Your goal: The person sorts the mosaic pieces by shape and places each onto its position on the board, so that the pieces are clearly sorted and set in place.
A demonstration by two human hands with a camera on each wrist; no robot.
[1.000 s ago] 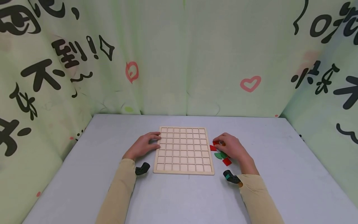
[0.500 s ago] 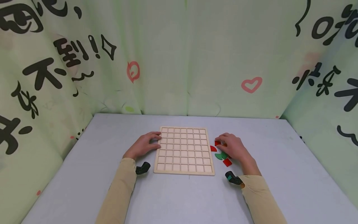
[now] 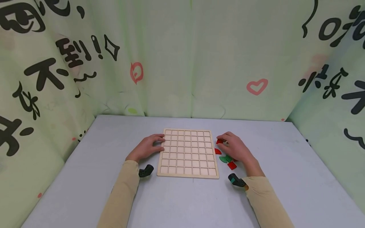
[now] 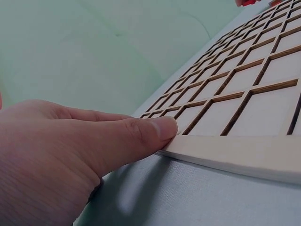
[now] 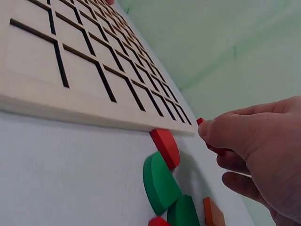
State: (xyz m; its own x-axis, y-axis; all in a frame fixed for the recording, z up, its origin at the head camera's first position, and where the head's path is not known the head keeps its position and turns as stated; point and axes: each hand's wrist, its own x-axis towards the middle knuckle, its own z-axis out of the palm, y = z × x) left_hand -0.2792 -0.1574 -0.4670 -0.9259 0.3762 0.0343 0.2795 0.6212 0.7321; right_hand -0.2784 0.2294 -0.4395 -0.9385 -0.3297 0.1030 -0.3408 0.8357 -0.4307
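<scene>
Two hands in play. Left hand [image 3: 146,147] touches the left edge of the wooden grid board [image 3: 188,154], thumb on its rim, fingers fairly straight, not wrapped round it. Right hand [image 3: 235,148] pinches a red piece [image 3: 219,141] just off the board's right side; looks raised from the table [image 3: 182,202], can't confirm. Red curved piece [image 3: 218,151] just beside that edge, green pieces [image 3: 223,159] and red square [image 3: 232,165] nearby. Step reads as a pick-up; next move calls for a firm pinch and clearing the other pieces.
</scene>
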